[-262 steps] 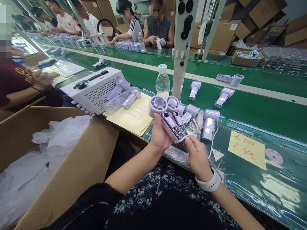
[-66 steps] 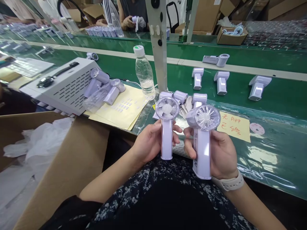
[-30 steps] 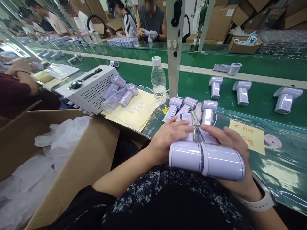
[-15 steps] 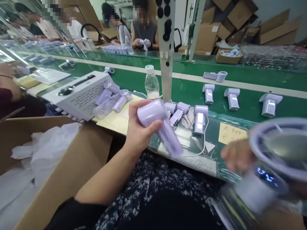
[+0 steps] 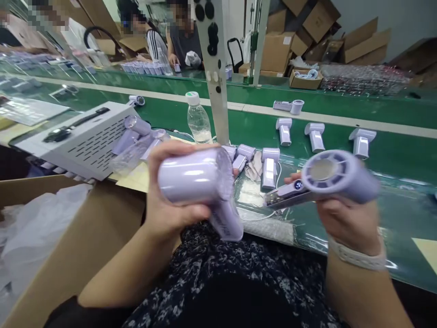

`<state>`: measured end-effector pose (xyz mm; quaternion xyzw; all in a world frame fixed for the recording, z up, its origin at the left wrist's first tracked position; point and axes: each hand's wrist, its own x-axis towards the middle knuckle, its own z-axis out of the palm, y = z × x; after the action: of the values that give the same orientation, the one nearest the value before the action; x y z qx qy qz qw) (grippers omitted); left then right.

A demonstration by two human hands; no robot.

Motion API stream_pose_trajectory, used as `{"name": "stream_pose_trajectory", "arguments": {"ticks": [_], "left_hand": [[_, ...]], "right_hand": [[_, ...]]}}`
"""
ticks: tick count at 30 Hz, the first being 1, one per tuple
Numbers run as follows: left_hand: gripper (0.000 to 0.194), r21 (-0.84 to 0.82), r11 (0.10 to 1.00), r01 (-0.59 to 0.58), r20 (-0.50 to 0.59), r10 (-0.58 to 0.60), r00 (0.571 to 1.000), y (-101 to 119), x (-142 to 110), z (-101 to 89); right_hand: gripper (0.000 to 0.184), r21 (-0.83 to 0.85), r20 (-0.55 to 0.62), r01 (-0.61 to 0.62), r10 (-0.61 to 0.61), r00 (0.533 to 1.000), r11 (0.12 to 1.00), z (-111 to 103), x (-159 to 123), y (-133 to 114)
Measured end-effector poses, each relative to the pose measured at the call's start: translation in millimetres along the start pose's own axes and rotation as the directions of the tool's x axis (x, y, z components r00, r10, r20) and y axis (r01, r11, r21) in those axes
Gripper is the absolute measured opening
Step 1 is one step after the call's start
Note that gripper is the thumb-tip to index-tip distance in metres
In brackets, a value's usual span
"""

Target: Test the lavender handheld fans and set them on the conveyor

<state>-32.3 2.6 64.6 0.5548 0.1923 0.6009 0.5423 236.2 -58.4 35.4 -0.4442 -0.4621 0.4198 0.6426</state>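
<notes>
My left hand (image 5: 162, 207) is wrapped round the head of a lavender handheld fan (image 5: 194, 175), its handle tilted down to the right. My right hand (image 5: 353, 225) grips a second lavender handheld fan (image 5: 358, 177) by its head. That one has its round grille turned toward me, a small lit display (image 5: 298, 184) and a handle stretching left, whose side looks open or clear. Behind the two fans, a lavender fan (image 5: 269, 166) stands on the bench by a crumpled cloth (image 5: 253, 167) and a white cable.
A grey vented metal box (image 5: 82, 141) stands at left, with several fans (image 5: 136, 125) beside it. Below is a carton (image 5: 112, 237) of white plastic bags (image 5: 44, 228). A bottle (image 5: 198, 118) stands by a metal post (image 5: 216, 91). Several fans (image 5: 314, 136) lie on the green belt (image 5: 252, 120). Co-workers sit opposite.
My right hand has brought its fan up and leftward, its handle now pointing left. My left hand has moved nearer to me with its fan. The view has shifted right.
</notes>
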Motion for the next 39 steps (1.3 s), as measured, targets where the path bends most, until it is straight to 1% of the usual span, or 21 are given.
{"name": "stream_pose_trajectory", "arguments": {"ticks": [3, 5, 9, 11, 12, 14, 16, 17, 18, 19, 20, 22, 24, 27, 28, 29, 30, 32, 34, 37, 39], "left_hand": [[0.066, 0.107, 0.979, -0.175, 0.152, 0.158, 0.976, -21, -16, 15.3], [0.078, 0.177, 0.941, -0.287, 0.155, 0.261, 0.953, -38, -23, 23.2], [0.062, 0.337, 0.86, -0.384, 0.173, 0.344, 0.923, -72, -20, 40.9], [0.066, 0.378, 0.811, -0.447, 0.281, 0.36, 0.89, -88, -14, 46.2], [0.071, 0.411, 0.772, -0.484, 0.346, 0.36, 0.867, -96, -11, 46.4], [0.072, 0.557, 0.658, -0.506, 0.451, 0.272, 0.85, -111, -7, 40.1], [0.055, 0.741, 0.499, -0.448, 0.458, 0.111, 0.882, -126, -5, 25.6], [0.047, 0.803, 0.423, -0.42, 0.44, 0.054, 0.896, -134, -5, 16.5], [0.041, 0.844, 0.359, -0.399, 0.421, 0.016, 0.907, -142, -5, 7.2], [0.035, 0.872, 0.311, -0.377, 0.399, -0.007, 0.917, -149, -5, -1.4], [0.03, 0.892, 0.278, -0.357, 0.378, -0.026, 0.925, -155, -6, -8.6], [0.026, 0.913, 0.243, -0.327, 0.347, -0.046, 0.937, -163, -8, -17.8], [0.024, 0.921, 0.228, -0.316, 0.337, -0.056, 0.94, -166, -8, -20.4], [0.022, 0.927, 0.214, -0.308, 0.327, -0.06, 0.943, -166, -7, -18.9], [0.021, 0.928, 0.213, -0.305, 0.324, -0.061, 0.944, -166, -7, -18.6], [0.021, 0.929, 0.213, -0.303, 0.322, -0.06, 0.945, -166, -6, -18.6], [0.02, 0.929, 0.214, -0.303, 0.322, -0.058, 0.945, -166, -6, -18.9], [0.019, 0.928, 0.217, -0.304, 0.322, -0.053, 0.945, -167, -5, -20.3], [0.019, 0.928, 0.219, -0.301, 0.318, -0.047, 0.947, -167, -4, -22.1], [0.018, 0.931, 0.23, -0.282, 0.299, -0.041, 0.953, -168, -6, -24.8], [0.018, 0.935, 0.243, -0.259, 0.276, -0.04, 0.96, -169, -8, -26.3]], "right_hand": [[0.09, -0.038, 0.019, 0.006, -0.006, 1.0, 0.999, 17, -3, 26], [0.09, -0.067, 0.12, -0.001, 0.009, 0.993, 0.998, 28, -8, 41], [0.126, -0.077, 0.459, -0.018, 0.051, 0.887, 0.997, 35, -19, 56], [0.136, -0.138, 0.49, -0.013, 0.079, 0.868, 0.99, 24, -16, 52], [0.135, -0.206, 0.448, -0.001, 0.095, 0.889, 0.979, 11, -13, 48], [0.124, -0.426, 0.248, -0.012, 0.13, 0.96, 0.905, -29, -3, 35], [0.111, -0.687, -0.079, -0.159, 0.145, 0.986, 0.709, -88, 8, 21], [0.108, -0.797, -0.252, -0.272, 0.112, 0.961, 0.539, -122, 13, 14], [0.108, -0.864, -0.394, -0.39, 0.052, 0.917, 0.32, -156, 17, 9], [0.107, -0.862, -0.497, -0.494, -0.005, 0.867, 0.111, -188, 20, 4], [0.104, -0.836, -0.549, -0.548, -0.036, 0.835, 0.04, -217, 22, 1], [0.092, -0.797, -0.601, -0.604, -0.065, 0.797, -0.026, -259, 22, -2], [0.075, -0.757, -0.644, -0.652, -0.115, 0.756, -0.046, -280, 21, -2], [0.051, -0.663, -0.703, -0.746, -0.286, 0.651, -0.068, -279, 28, 5], [0.048, -0.652, -0.699, -0.755, -0.334, 0.633, -0.067, -275, 37, 10], [0.046, -0.664, -0.68, -0.744, -0.359, 0.639, -0.068, -270, 48, 16], [0.043, -0.698, -0.65, -0.713, -0.358, 0.671, -0.071, -265, 64, 24], [0.036, -0.78, -0.581, -0.622, -0.288, 0.761, -0.071, -257, 101, 40], [0.035, -0.805, -0.571, -0.592, -0.209, 0.794, -0.051, -252, 141, 56], [0.036, -0.737, -0.667, -0.676, -0.152, 0.729, -0.011, -240, 185, 76], [0.035, -0.681, -0.727, -0.732, -0.139, 0.673, 0.016, -225, 200, 88]]}}
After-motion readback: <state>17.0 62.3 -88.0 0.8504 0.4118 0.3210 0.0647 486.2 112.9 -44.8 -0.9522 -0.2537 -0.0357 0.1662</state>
